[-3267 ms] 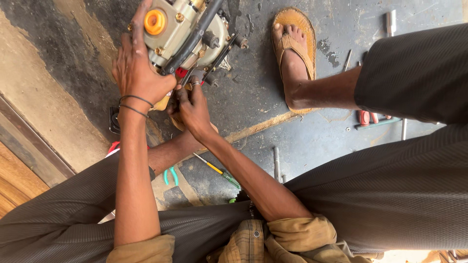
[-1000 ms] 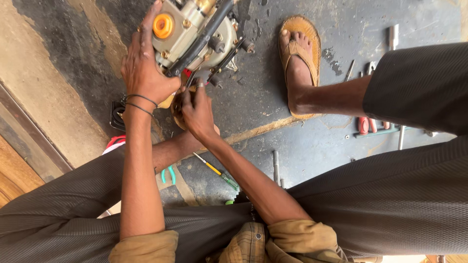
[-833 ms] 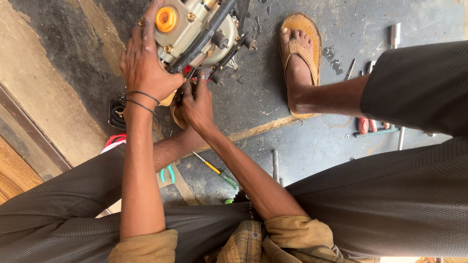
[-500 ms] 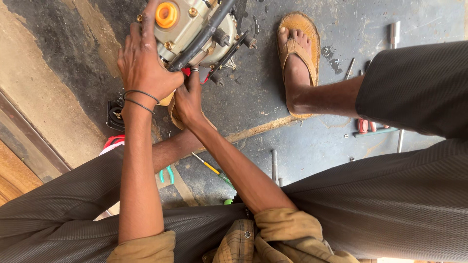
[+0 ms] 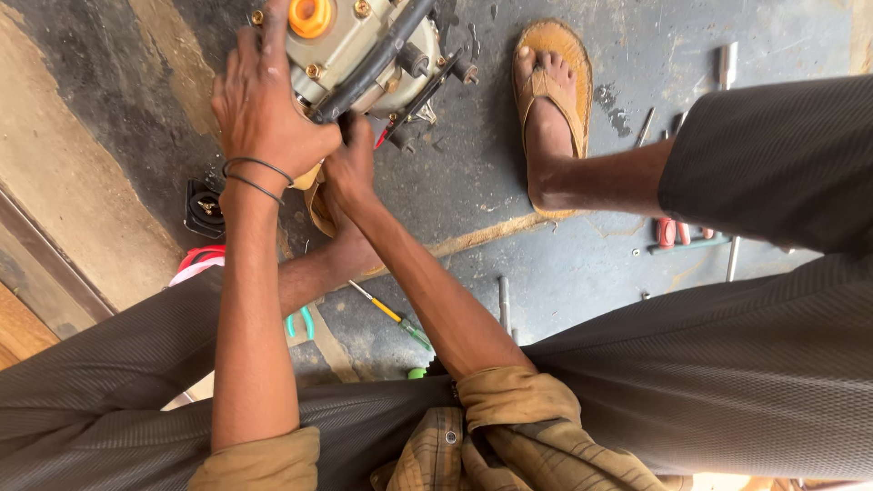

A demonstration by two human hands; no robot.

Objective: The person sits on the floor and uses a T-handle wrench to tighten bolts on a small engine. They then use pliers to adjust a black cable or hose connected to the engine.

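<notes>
The engine (image 5: 368, 45) sits on the dark floor (image 5: 509, 182) ahead of my sandalled foot (image 5: 548, 118). My left hand (image 5: 268, 114) clamps its side; my right hand (image 5: 350, 164) grips the black hose (image 5: 377, 64).

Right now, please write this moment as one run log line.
left hand: pressing on engine | right hand: at black hose | screwdriver: on floor

yellow-handled screwdriver (image 5: 389, 314), red-handled pliers (image 5: 674, 233), sandal (image 5: 555, 64), metal rod (image 5: 503, 304)
</notes>
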